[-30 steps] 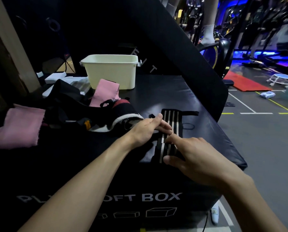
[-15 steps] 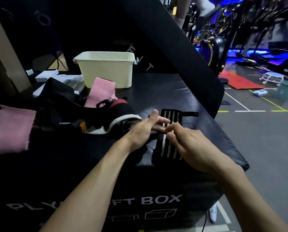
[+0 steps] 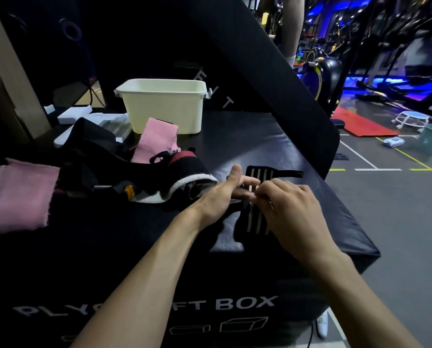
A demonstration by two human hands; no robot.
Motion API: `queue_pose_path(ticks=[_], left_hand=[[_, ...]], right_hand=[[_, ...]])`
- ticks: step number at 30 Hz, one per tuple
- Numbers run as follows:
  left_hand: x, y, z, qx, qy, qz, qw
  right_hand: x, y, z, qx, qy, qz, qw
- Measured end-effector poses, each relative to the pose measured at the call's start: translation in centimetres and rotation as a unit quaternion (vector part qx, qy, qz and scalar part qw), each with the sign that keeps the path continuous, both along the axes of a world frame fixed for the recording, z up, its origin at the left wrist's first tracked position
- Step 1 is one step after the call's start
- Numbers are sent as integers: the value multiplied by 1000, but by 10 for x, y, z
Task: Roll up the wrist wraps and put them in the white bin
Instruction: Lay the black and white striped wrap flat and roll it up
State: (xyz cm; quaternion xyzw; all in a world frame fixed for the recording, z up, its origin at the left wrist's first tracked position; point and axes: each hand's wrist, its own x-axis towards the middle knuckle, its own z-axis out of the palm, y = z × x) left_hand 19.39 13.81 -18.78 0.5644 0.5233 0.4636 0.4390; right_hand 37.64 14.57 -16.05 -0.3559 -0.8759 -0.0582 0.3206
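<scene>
A black wrist wrap with white stripes (image 3: 256, 219) lies flat on the black soft box (image 3: 272, 146), its thumb loop pointing right at the far end. My left hand (image 3: 225, 194) rests on the wrap's left edge, thumb up, fingers laid across the stripes. My right hand (image 3: 290, 209) pinches the wrap at its middle with curled fingers, touching the left fingertips. The white bin (image 3: 164, 106) stands upright farther back on the box; its inside is hidden from here.
A heap of black, red and white gear (image 3: 144, 182) lies just left of my hands. Pink cloths (image 3: 19, 194) sit at the left and near the bin (image 3: 157, 141). A black mat (image 3: 272, 71) leans behind. The box edge drops to the gym floor on the right.
My right hand slid from the wrap's near end up to its middle and curled its fingers onto it. My left thumb lifted. The head view shifted slightly.
</scene>
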Motion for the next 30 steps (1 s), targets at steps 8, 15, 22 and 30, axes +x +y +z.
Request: queue_pose_path(ticks=[8, 15, 22, 30], left_hand=[[-1, 2, 2, -5, -49, -1, 999], [-1, 1, 2, -4, -48, 0, 999], [1, -3, 7, -17, -42, 37, 998], [4, -8, 4, -6, -67, 48, 997]], right_hand=[[14, 0, -12, -87, -103, 23, 991], [12, -2, 9, -118, -149, 37, 981], [12, -23, 24, -161, -180, 44, 970], [12, -15, 28, -196, -159, 20, 967]])
